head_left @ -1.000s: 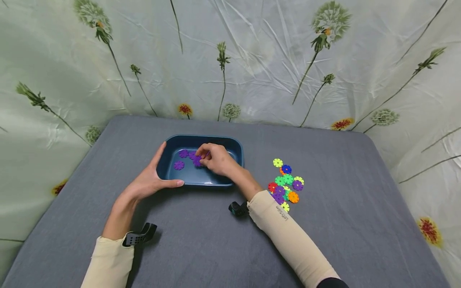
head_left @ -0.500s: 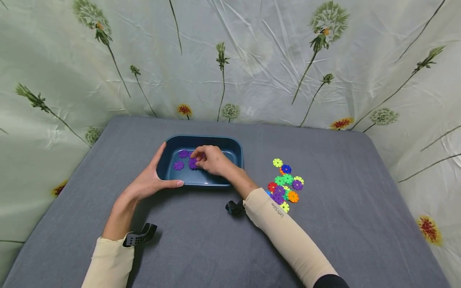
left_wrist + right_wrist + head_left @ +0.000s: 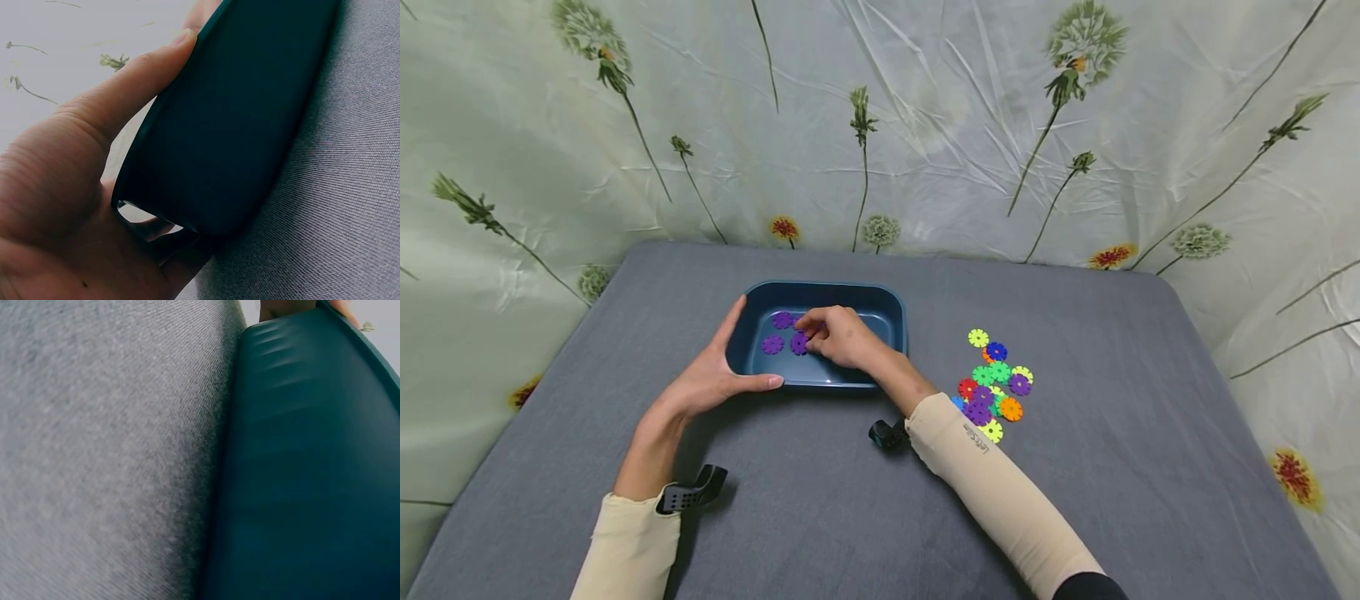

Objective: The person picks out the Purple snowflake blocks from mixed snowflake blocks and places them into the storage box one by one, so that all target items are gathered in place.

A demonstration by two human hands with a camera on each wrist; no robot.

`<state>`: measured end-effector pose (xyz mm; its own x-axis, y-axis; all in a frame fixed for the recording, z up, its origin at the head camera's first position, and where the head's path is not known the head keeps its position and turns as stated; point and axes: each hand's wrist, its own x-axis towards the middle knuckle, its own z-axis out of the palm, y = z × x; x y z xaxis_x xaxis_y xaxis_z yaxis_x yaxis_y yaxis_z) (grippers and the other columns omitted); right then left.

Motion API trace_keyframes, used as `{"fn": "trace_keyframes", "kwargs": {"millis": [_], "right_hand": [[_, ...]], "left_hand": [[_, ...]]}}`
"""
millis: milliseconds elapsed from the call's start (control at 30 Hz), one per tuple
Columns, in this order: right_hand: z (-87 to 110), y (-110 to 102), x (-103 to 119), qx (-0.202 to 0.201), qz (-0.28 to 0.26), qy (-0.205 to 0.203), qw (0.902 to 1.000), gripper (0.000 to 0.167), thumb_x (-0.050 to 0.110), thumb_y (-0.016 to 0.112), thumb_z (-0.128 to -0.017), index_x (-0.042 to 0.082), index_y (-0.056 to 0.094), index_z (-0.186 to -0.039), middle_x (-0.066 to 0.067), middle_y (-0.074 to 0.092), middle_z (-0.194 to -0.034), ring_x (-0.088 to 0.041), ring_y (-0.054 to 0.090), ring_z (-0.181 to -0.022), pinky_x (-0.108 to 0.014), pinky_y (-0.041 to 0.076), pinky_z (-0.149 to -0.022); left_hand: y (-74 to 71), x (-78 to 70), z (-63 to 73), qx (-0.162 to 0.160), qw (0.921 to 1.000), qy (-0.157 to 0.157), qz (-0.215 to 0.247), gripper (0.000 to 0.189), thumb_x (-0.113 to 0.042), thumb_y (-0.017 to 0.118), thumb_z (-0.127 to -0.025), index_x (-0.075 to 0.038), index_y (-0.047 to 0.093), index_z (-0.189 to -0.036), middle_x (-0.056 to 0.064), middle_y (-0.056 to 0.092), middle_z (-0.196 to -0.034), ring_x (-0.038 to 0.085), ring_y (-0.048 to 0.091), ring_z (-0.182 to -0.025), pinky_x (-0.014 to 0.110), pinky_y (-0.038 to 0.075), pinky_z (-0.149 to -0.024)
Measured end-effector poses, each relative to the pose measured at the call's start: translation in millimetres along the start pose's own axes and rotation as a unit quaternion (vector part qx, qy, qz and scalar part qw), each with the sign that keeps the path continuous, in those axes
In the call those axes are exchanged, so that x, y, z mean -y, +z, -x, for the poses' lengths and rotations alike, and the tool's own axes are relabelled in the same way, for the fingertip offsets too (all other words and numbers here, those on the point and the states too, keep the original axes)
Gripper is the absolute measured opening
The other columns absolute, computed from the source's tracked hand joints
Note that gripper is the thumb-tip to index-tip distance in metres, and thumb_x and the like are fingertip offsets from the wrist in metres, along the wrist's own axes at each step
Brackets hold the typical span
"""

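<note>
A dark blue plastic basin (image 3: pixel 865 380) stands on the table with several purple interlocking discs (image 3: pixel 772 344) lying flat inside its left half. At the basin's left end my left hand (image 3: pixel 703 383) grips the wall, thumb along the near rim and fingers around the far side. The left wrist view shows that thumb (image 3: pixel 150 72) on the rim and other fingers behind the wall. My right hand (image 3: pixel 842 336) reaches inside, its fingertips pinching a purple disc (image 3: pixel 798 343) close over the floor. In the right wrist view the basin's outer side (image 3: pixel 300 462) hides the right hand.
Right of the basin lies a loose heap of interlocking discs (image 3: pixel 998 372) in green, yellow, red, orange, blue and purple, partly behind my right sleeve (image 3: pixel 992 492). Grey cloth covers the table (image 3: pixel 820 500). A flower-printed curtain (image 3: pixel 925 125) hangs along the back.
My right hand has shifted slightly left inside the basin, bringing the purple disc nearer the other purple ones. The left hand keeps its place on the basin.
</note>
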<state>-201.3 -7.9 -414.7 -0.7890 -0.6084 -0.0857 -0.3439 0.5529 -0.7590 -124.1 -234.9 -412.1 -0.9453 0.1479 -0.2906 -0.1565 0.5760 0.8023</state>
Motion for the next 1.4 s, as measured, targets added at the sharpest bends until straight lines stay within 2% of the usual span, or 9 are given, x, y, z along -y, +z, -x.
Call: {"fn": "trace_keyframes", "kwargs": {"millis": [333,633,767,1067,1400], "right_hand": [[5.9,-1,-1,-0.002,-0.014,-0.009,0.9999,0.032,0.002,0.068,-0.098,0.006,0.071,-0.13,-0.011,0.075,-0.123,-0.021,0.072,-0.107,-0.032,0.058,-0.093],[9.9,-5,-4,-0.026,-0.042,-0.005,0.9988,0.025,0.004,0.07,-0.098,0.007,0.073,-0.123,-0.009,0.075,-0.122,-0.02,0.072,-0.107,-0.028,0.058,-0.089],[13.4,-8,-2,-0.041,-0.053,-0.016,0.9976,0.022,0.007,0.069,-0.1,0.005,0.072,-0.122,-0.009,0.074,-0.121,-0.023,0.072,-0.108,-0.028,0.058,-0.089],[23.5,-15,-1,-0.076,-0.051,-0.048,0.9947,0.021,0.009,0.069,-0.1,0.003,0.073,-0.121,-0.01,0.076,-0.117,-0.022,0.072,-0.102,-0.028,0.058,-0.088],[36.8,-24,-3,-0.102,-0.057,-0.051,0.9918,0.02,0.012,0.067,-0.102,0.005,0.073,-0.12,-0.007,0.076,-0.115,-0.019,0.071,-0.101,-0.028,0.058,-0.087]], "left_hand": [[0.4,0.4,0.4,-0.003,1.0,-0.004,-0.002,0.136,-0.039,0.089,-0.081,-0.042,-0.019,-0.164,0.022,-0.004,-0.176,0.054,0.01,-0.158,0.078,0.016,-0.119],[0.6,-0.9,-1.4,-0.001,1.0,-0.004,0.0,0.137,-0.039,0.089,-0.08,-0.044,-0.019,-0.163,0.021,-0.006,-0.176,0.055,0.008,-0.158,0.08,0.015,-0.118],[0.1,0.1,-1.0,-0.004,1.0,-0.005,-0.001,0.135,-0.039,0.089,-0.081,-0.045,-0.019,-0.163,0.02,-0.006,-0.176,0.054,0.008,-0.158,0.079,0.014,-0.119],[-0.8,0.2,-0.1,-0.004,1.0,0.005,0.004,0.135,-0.036,0.089,-0.082,-0.042,-0.018,-0.164,0.019,-0.005,-0.176,0.051,0.008,-0.159,0.077,0.013,-0.121],[0.7,0.0,-1.6,-0.004,0.9999,-0.008,-0.004,0.136,-0.039,0.088,-0.081,-0.041,-0.019,-0.164,0.02,-0.006,-0.176,0.053,0.009,-0.158,0.078,0.015,-0.12]]}}
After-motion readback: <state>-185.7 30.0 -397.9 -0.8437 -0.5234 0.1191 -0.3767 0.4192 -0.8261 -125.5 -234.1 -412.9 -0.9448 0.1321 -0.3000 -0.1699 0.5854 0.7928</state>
